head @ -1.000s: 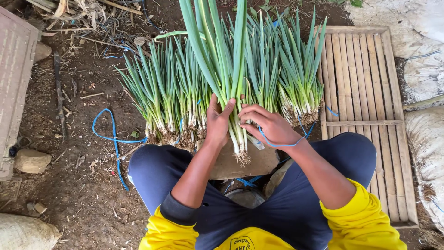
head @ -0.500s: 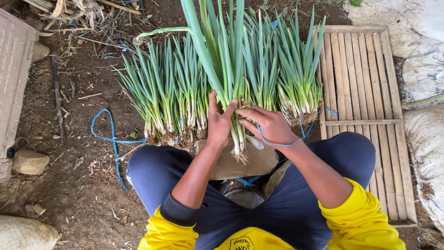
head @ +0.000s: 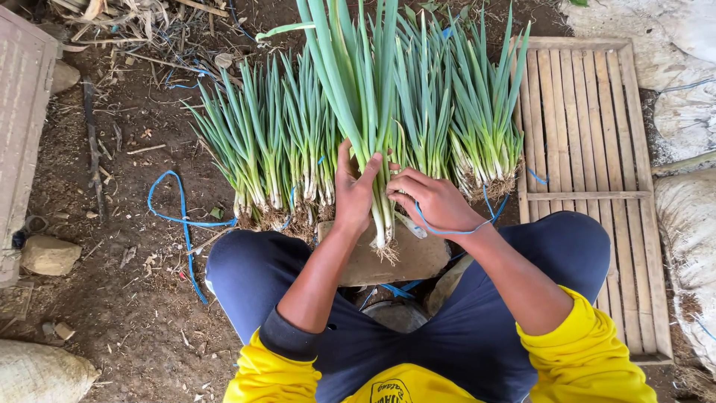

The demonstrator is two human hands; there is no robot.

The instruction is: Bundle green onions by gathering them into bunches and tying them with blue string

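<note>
Both the left hand (head: pixel 352 195) and right hand (head: pixel 436 201) partly hide the onion bunch (head: pixel 365 112).

Onions (head: pixel 365 97): green leaves, white stems, pale brown roots
String (head: pixel 447 230): blue, looped over my right hand (head: pixel 436 201)
Loose string (head: pixel 179 220): blue, on dark brown soil (head: pixel 127 186)
My sleeves (head: pixel 589 351): bright yellow, with a black cuff at the left one
My trousers (head: pixel 477 328): dark navy
Slatted rack (head: pixel 582 134): pale tan wood, striped by its slats
Board (head: pixel 388 261): dull brown
</note>
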